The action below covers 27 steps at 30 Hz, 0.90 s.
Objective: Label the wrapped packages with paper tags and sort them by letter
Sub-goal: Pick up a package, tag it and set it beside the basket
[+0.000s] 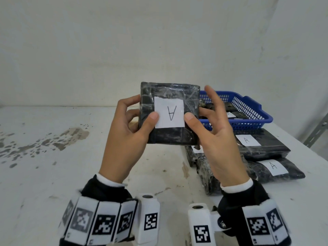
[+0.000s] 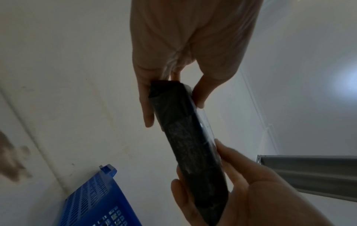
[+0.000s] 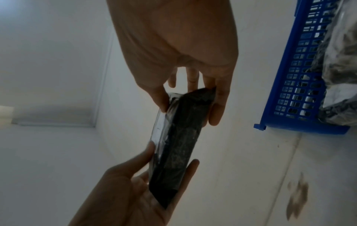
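I hold a black plastic-wrapped package up above the table with both hands. A white paper tag with a hand-written letter A, upside down to me, sits on its front face. My left hand grips the package's left edge, thumb on the tag's left border and fingers behind. My right hand pinches the right edge, thumb beside the tag, index finger raised free. In the wrist views the package shows edge-on between the left hand and the right hand.
A blue plastic basket with wrapped packages inside stands at the back right. In front of it lie several black packages, two showing A tags. The white table is stained at the left. A metal bracket is at the far right.
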Each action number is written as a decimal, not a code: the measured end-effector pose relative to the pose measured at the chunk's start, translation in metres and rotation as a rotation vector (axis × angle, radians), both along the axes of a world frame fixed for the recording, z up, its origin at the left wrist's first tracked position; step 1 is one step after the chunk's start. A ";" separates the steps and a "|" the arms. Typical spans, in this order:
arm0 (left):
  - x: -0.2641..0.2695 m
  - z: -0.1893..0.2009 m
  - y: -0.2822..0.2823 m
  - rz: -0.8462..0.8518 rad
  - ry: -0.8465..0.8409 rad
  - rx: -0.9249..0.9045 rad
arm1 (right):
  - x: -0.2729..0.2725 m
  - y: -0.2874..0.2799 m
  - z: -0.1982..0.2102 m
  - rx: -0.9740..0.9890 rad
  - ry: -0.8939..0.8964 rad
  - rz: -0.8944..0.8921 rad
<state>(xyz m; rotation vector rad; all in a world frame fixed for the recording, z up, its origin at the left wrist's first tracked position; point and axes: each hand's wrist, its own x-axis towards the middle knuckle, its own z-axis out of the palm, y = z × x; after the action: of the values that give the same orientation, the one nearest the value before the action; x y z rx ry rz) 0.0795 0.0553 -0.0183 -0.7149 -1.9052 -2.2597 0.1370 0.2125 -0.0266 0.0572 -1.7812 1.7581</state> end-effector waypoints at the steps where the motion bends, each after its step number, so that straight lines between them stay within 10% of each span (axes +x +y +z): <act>1: 0.000 -0.001 0.001 0.005 0.008 -0.001 | 0.001 -0.002 0.001 0.011 0.010 -0.009; 27: 0.005 0.001 0.005 0.073 0.035 -0.061 | 0.000 0.000 0.001 0.056 -0.004 -0.067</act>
<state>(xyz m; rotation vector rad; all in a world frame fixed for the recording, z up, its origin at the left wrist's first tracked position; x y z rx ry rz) 0.0847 0.0607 -0.0175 -0.6755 -1.9582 -2.1408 0.1369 0.2120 -0.0259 0.0169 -1.8150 1.6627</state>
